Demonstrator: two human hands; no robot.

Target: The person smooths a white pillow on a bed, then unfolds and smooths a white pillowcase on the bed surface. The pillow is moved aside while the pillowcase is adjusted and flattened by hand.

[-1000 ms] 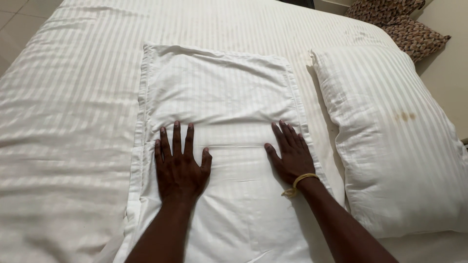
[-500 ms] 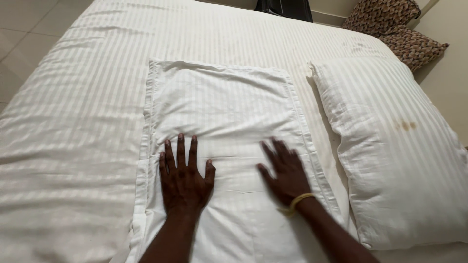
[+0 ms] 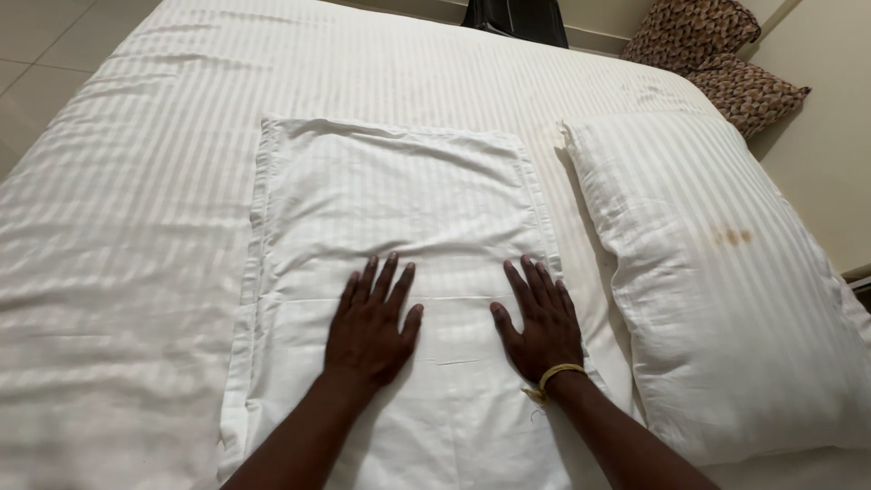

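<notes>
Lying flat near the middle of the bed [image 3: 136, 181], a white striped pillowcase [image 3: 399, 209] has a flanged border and a faint crease across its lower half. Left hand [image 3: 370, 328] and right hand [image 3: 542, 324] both rest palm-down on it, side by side, fingers spread and extended, grasping nothing. A yellow band [image 3: 555, 374] circles the right wrist. Just beside the pillowcase, toward the bed's right edge, lies a filled white pillow [image 3: 726, 281] bearing a small brownish stain. Two patterned brown cushions [image 3: 717, 54] sit at the far right corner.
</notes>
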